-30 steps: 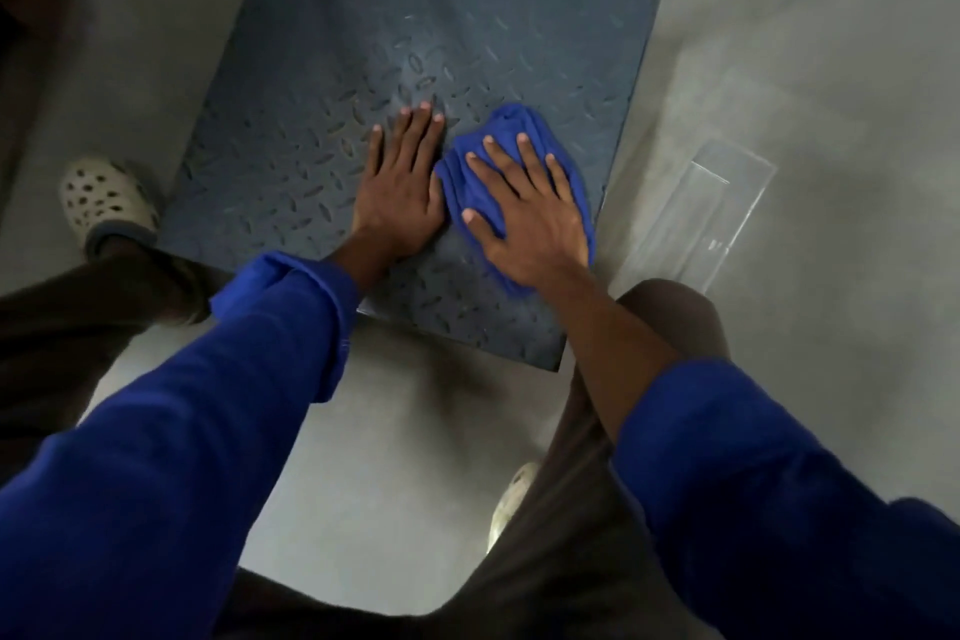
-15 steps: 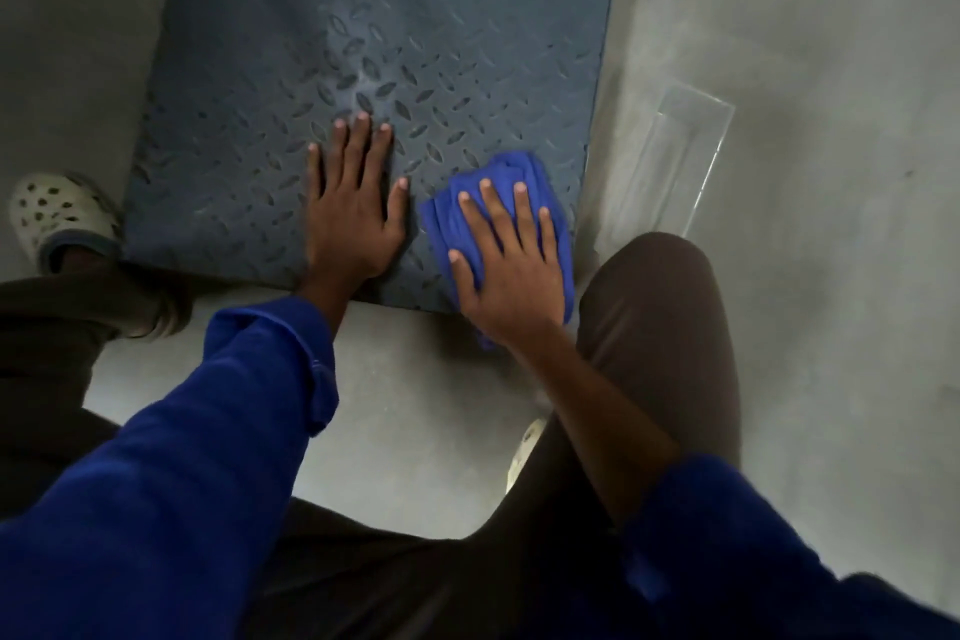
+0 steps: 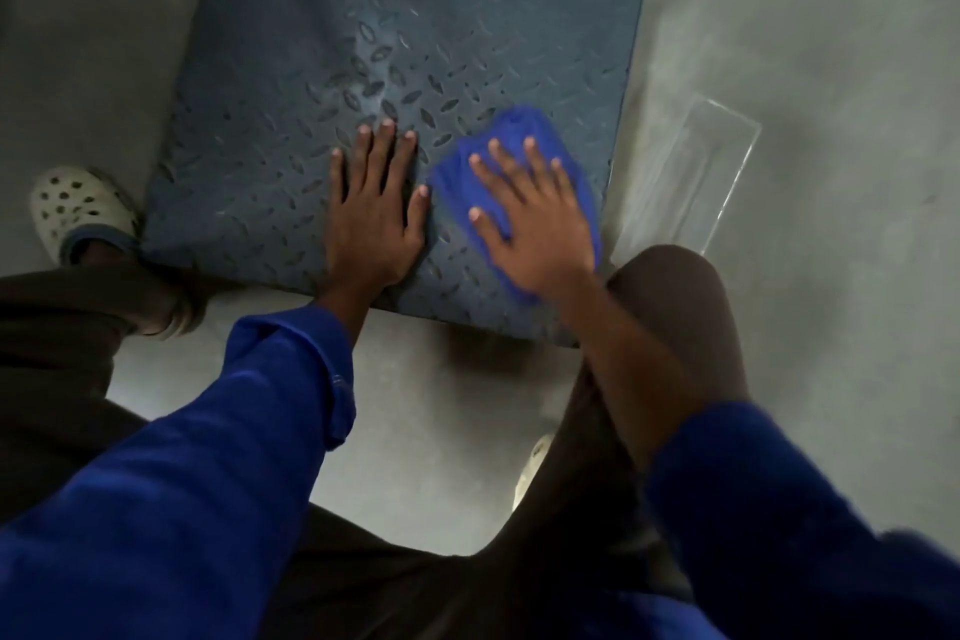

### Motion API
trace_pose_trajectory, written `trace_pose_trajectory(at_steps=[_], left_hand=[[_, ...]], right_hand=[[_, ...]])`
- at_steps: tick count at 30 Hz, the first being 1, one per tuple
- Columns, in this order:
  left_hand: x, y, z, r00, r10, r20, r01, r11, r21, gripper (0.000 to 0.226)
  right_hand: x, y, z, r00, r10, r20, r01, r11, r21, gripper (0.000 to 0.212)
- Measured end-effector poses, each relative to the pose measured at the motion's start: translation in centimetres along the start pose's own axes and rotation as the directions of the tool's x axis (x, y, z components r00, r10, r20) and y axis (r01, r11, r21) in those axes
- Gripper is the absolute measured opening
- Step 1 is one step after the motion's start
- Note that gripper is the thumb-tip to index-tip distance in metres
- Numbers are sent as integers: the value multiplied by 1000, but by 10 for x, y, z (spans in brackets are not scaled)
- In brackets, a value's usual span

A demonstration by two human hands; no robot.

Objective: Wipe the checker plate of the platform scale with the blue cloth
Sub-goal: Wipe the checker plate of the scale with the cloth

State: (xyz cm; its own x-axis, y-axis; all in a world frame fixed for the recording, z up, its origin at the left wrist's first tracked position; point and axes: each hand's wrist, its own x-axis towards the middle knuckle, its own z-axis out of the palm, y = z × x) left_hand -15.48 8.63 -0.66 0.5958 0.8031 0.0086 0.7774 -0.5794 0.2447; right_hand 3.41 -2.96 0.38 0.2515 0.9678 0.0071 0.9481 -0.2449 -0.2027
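Person crouched over the checker plate [image 3: 322, 68], left hand [image 3: 371, 218] flat and bare on the metal, fingers spread, right hand [image 3: 537, 218] splayed, pressing the blue cloth [image 3: 514, 135], cloth now further up toward one o'clock than half a second ago, near the plate's right edge, clear tray [image 3: 696, 172] at three o'clock on the floor.

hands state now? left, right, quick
Left hand: open, flat on the checker plate, holding nothing.
Right hand: open, flat on the blue cloth.
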Motion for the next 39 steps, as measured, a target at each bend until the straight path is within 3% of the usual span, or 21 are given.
trace_pose_trajectory(at_steps=[3, 5, 6, 8, 10, 12, 18, 22, 24, 26, 28, 29, 30, 32, 33, 34, 35, 36, 37, 39], left_hand=[[0, 1, 2, 1000, -6, -12, 6, 1000, 7, 66], [4, 1, 4, 1000, -18, 3, 18, 1000, 17, 66], [7, 2, 6, 999, -32, 9, 31, 999, 26, 65], [17, 4, 9, 999, -41, 4, 40, 998, 50, 63], [29, 4, 10, 999, -35, 5, 35, 998, 43, 63], [40, 3, 10, 999, -35, 0, 35, 999, 27, 62], [80, 6, 10, 996, -92, 1, 92, 996, -5, 62], [104, 4, 10, 989, -148, -3, 148, 989, -4, 64], [111, 3, 11, 986, -169, -6, 169, 986, 6, 64], [113, 3, 12, 984, -176, -8, 176, 984, 16, 65], [114, 3, 12, 985, -174, -4, 174, 984, 27, 65], [114, 3, 11, 985, -172, 1, 172, 985, 27, 65], [114, 3, 11, 985, -172, 7, 172, 985, 24, 65], [114, 3, 12, 984, -176, 7, 176, 984, 29, 66], [114, 3, 12, 984, -175, 4, 175, 984, 30, 65], [114, 3, 11, 985, -172, 4, 171, 985, 27, 65], [114, 3, 11, 986, -169, 5, 168, 985, 21, 65], [114, 3, 11, 986, -168, 6, 168, 986, 20, 65], [113, 3, 11, 986, -169, 8, 169, 985, 26, 66], [113, 3, 9, 986, -166, 16, 166, 986, 31, 66]], right_hand=[[47, 36, -5, 965, 253, -64, -253, 967, -3, 63], [42, 7, -1, 907, 410, -101, -408, 912, 40, 62], [28, -14, 3, 912, 399, -95, -398, 917, 31, 62], [-2, -44, 10, 968, 243, -56, -242, 970, 20, 61], [-12, -39, 11, 992, 116, -39, -115, 993, 30, 59], [11, -15, 9, 994, 87, -65, -86, 996, 16, 58], [128, 53, 4, 946, 305, -108, -299, 952, 64, 64], [184, 45, -1, 860, 504, -84, -496, 863, 98, 66], [196, 24, 1, 908, 416, -42, -414, 909, 50, 66], [196, 23, 3, 994, 108, -2, -108, 993, 41, 64], [204, 54, 0, 996, -82, -40, 86, 991, 98, 63], [210, 70, -3, 996, -40, -75, 50, 990, 131, 66], [217, 81, -8, 991, 94, -101, -77, 984, 160, 70], [227, 73, -6, 957, 277, -90, -269, 959, 92, 71], [229, 58, -5, 980, 192, -46, -191, 981, 25, 68], [227, 47, -3, 1000, 2, -4, -2, 1000, -1, 65], [225, 42, -1, 977, -213, 16, 213, 977, 4, 61], [226, 45, -2, 942, -336, 10, 336, 942, 11, 59], [231, 52, -3, 947, -320, -21, 321, 947, 19, 58], [239, 59, -5, 995, 39, -87, -31, 995, 92, 60]])
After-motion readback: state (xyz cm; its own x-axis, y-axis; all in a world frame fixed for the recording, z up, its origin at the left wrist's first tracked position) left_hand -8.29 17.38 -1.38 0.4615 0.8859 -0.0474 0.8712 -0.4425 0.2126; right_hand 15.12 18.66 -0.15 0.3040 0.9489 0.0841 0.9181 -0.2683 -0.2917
